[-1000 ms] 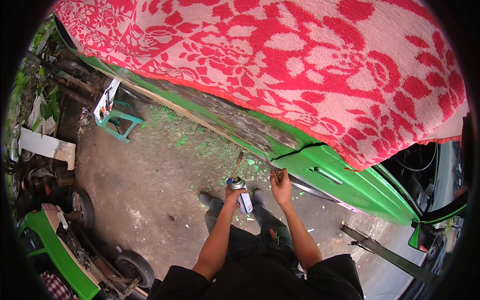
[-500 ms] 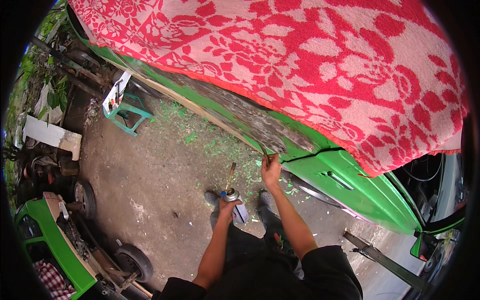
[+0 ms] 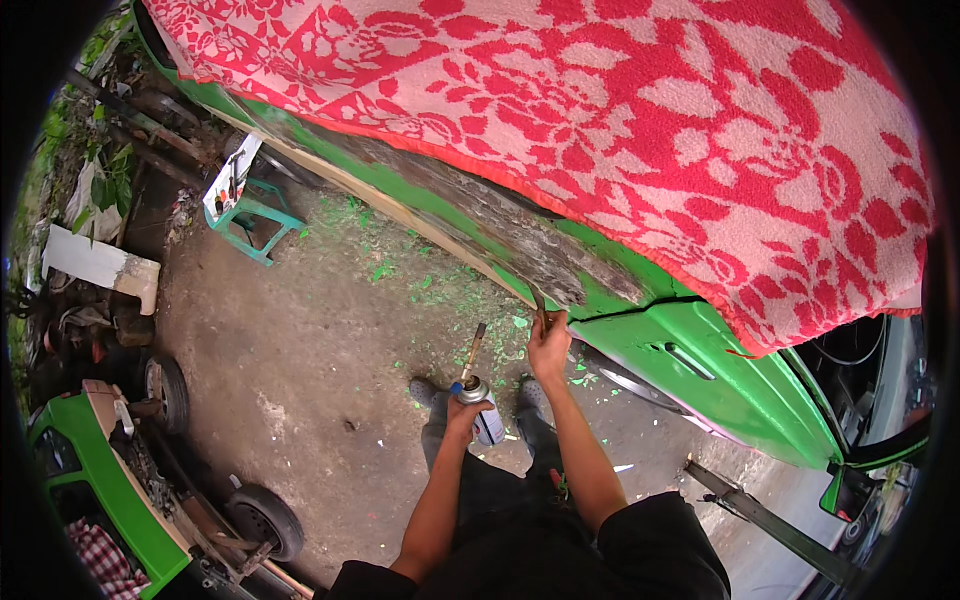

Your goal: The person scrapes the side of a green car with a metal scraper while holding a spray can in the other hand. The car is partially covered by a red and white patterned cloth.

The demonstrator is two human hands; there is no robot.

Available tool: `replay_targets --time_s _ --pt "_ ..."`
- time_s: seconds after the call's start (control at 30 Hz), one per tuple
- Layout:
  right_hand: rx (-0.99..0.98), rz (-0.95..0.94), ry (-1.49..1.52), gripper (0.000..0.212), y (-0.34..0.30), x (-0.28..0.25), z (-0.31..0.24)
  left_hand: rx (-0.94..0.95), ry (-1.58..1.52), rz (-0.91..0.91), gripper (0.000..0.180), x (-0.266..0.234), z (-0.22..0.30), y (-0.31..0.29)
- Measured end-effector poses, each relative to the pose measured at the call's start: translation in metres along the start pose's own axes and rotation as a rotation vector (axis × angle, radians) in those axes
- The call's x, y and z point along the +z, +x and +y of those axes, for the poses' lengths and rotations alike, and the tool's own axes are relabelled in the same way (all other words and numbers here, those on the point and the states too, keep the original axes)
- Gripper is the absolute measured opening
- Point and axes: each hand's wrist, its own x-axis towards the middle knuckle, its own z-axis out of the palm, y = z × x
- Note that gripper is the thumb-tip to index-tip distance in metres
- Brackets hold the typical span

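Observation:
My left hand (image 3: 463, 416) is wrapped round a gas torch, a white canister (image 3: 489, 427) topped by a metal burner tube (image 3: 475, 347) that points up and away from me. A thin, dark scraper (image 3: 539, 299) is gripped in my right hand (image 3: 549, 352), its tip at the lower edge of the green car panel (image 3: 600, 308). Along that panel runs a stripped, grey-brown patch (image 3: 480, 215). To the right of my right hand is the green car door (image 3: 700, 390). Whether the torch is lit I cannot tell.
A red and pink floral blanket (image 3: 600, 120) covers the car's top. Green paint flakes (image 3: 400, 285) litter the ground. A teal stool (image 3: 255, 232) holds a white tray with tools. Wheels (image 3: 265, 523) and another green car body (image 3: 100, 490) stand left; a beam (image 3: 765, 520) lies right.
My view has shifted slightly, and both hands sit a little further right and lower in it. The scraper stays at the panel edge, the torch in my left hand.

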Motion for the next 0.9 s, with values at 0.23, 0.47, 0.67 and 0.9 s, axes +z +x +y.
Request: replay_targets --time_s 0.23,0.47,0.67,0.9 --pt "0.033 -0.012 -0.003 0.018 0.01 0.002 0.011 0.039 -0.018 0.001 0.045 0.015 0.006 0.006" --pt "0.018 -0.002 0.096 0.019 0.013 0.016 0.032 0.088 -0.101 -0.055 0.044 0.013 0.005 0.011" --pt "0.042 -0.025 0.313 0.015 -0.003 0.013 0.042 0.105 -0.101 0.011 0.048 0.006 0.004 0.015" --pt "0.054 -0.041 0.46 0.016 -0.003 0.027 0.063 0.062 -0.058 -0.035 0.043 0.007 0.015 0.011"
